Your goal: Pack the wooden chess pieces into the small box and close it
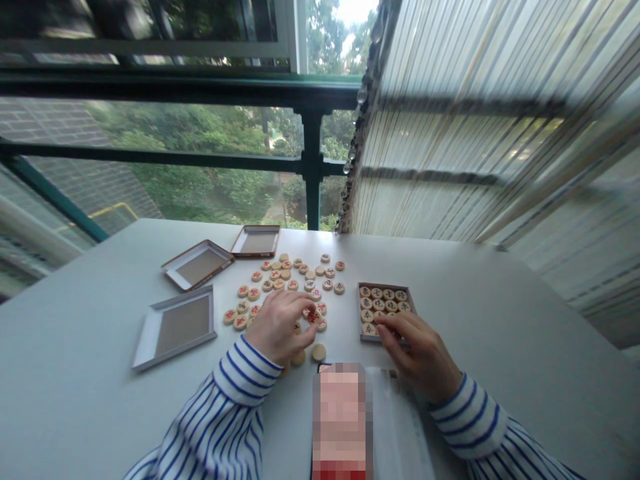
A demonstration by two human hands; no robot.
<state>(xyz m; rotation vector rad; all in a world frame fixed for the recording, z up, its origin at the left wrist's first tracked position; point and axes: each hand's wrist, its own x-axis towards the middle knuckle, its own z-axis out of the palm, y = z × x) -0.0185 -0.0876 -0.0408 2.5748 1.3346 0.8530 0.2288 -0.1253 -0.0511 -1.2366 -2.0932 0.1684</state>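
Several round wooden chess pieces (293, 273) with red and black characters lie scattered on the white table (75, 373). My left hand (280, 327) rests among them, its fingers curled and pinching a red-marked piece (313, 317). A small brown box (361, 288) to the right holds rows of pieces. My right hand (420, 353) lies at the box's near edge, with its fingers pressed on a piece inside the box.
Three shallow empty trays or lids (175, 327) (197, 265) (256, 241) lie at the left and back. A clear plastic sheet (400, 427) lies at the near edge beside a blurred patch. Behind the table are a window railing (313, 173) and a striped curtain (500, 133).
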